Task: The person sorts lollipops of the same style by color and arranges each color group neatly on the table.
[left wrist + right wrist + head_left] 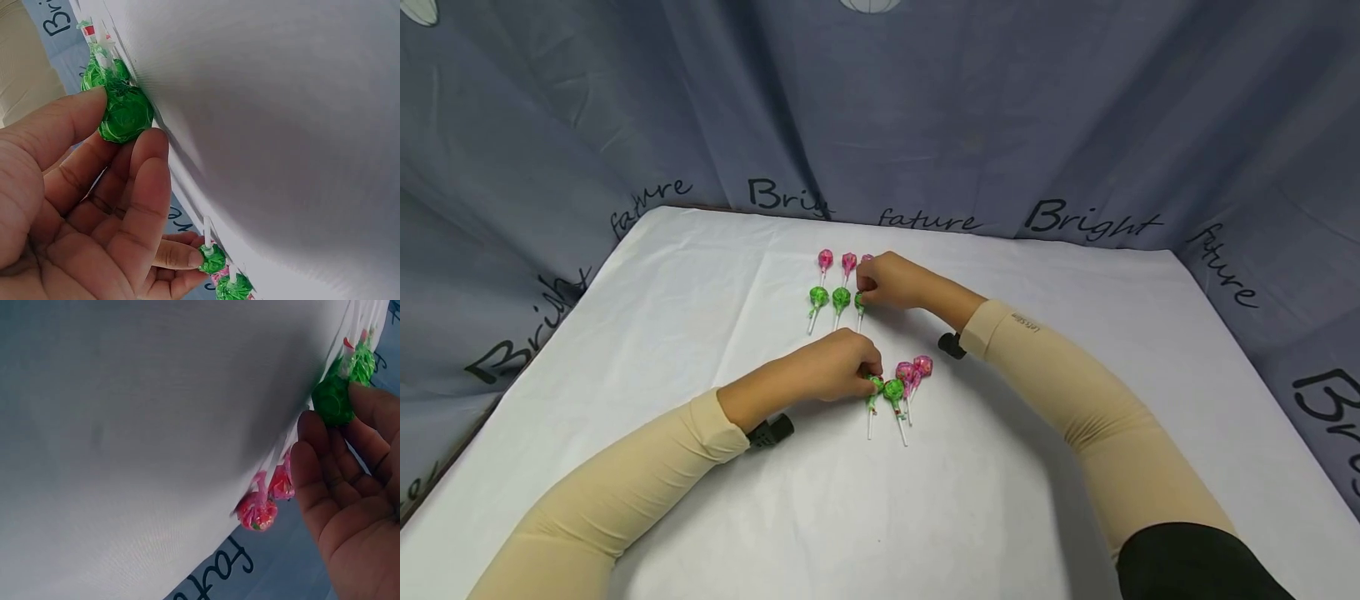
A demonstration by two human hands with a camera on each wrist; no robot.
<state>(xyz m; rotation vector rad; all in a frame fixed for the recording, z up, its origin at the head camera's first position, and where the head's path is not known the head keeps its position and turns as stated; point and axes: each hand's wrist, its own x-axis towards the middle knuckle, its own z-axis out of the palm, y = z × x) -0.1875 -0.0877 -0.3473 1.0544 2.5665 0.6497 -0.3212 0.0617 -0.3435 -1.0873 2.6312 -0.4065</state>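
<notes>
The left hand (827,365) pinches a green lollipop (127,115) by its head between thumb and fingers, just beside a second green lollipop (893,390) and two pink lollipops (922,365) on the white-covered bench (925,517). Farther out, the right hand (892,281) pinches the rightmost green lollipop (333,401) of a row of three, thumb and finger closed on its head, with a row of pink lollipops (848,262) lying just behind
</notes>
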